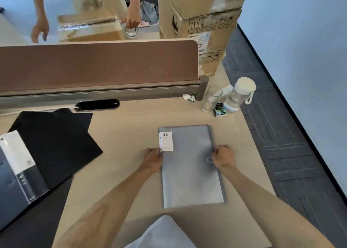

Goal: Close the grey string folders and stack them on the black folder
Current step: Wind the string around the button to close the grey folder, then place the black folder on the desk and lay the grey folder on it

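Observation:
A grey string folder (189, 169) lies flat on the desk in front of me, with a white label marked 20 at its upper left. My left hand (153, 158) grips its left edge just below the label. My right hand (223, 157) pinches its right edge beside the round string button (209, 159). More than one grey layer shows along the right edge, so it may be a stack. The black folder (54, 144) lies at the left of the desk, with a dark open binder (20, 174) overlapping its near corner.
A brown divider screen (97, 65) closes off the back of the desk. A glass (211, 99), a clear bottle (238, 95) and a small packet stand at the back right. Cardboard boxes (199, 18) are stacked behind. Another person's hands work beyond the screen. The desk's right edge drops to carpet.

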Motion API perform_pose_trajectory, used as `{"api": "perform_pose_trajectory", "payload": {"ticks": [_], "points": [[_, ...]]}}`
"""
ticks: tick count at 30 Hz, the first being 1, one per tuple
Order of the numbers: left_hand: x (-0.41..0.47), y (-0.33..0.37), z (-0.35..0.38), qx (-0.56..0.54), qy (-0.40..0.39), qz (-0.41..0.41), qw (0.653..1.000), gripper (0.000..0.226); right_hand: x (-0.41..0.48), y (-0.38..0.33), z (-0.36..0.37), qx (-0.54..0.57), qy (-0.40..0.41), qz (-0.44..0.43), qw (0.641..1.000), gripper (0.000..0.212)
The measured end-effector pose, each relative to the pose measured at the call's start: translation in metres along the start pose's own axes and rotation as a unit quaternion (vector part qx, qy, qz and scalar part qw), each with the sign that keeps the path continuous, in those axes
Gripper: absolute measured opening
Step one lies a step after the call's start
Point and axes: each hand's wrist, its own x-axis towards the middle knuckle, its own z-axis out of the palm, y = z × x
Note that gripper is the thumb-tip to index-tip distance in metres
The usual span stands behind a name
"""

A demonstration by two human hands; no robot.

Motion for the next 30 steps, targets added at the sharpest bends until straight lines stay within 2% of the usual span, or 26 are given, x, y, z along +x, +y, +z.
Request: {"api": "perform_pose_trajectory", "payload": {"ticks": [2, 4, 8, 11, 14, 20, 30], "points": [[-0.006, -0.006, -0.008, -0.011, 0.0, -0.007, 1.0, 0.027, -0.002, -0.013, 0.001, -0.084, 0.023, -0.063, 0.994, 0.032], [-0.019, -0.01, -0.024, -0.031, 0.01, -0.01, 0.999, 0.035, -0.007, -0.034, 0.01, -0.106, 0.039, -0.148, 0.983, 0.038], [-0.049, -0.032, -0.055, -0.017, 0.027, 0.007, 0.999, 0.035, -0.031, -0.089, 0.041, -0.101, 0.002, -0.24, 0.966, 0.032], [-0.063, -0.059, -0.077, -0.015, 0.086, 0.021, 0.996, 0.03, -0.055, -0.132, 0.068, -0.094, -0.022, -0.302, 0.948, 0.023], [-0.078, -0.097, -0.099, -0.024, 0.133, 0.014, 0.991, 0.025, -0.08, -0.171, 0.095, -0.086, -0.053, -0.358, 0.928, 0.024], [-0.102, -0.166, -0.157, -0.022, 0.168, -0.011, 0.985, 0.026, -0.125, -0.245, 0.142, -0.06, -0.098, -0.379, 0.918, 0.025], [-0.107, -0.262, -0.266, 0.008, 0.184, -0.015, 0.983, 0.033, -0.15, -0.354, 0.197, -0.059, -0.153, -0.314, 0.935, 0.025]]}}
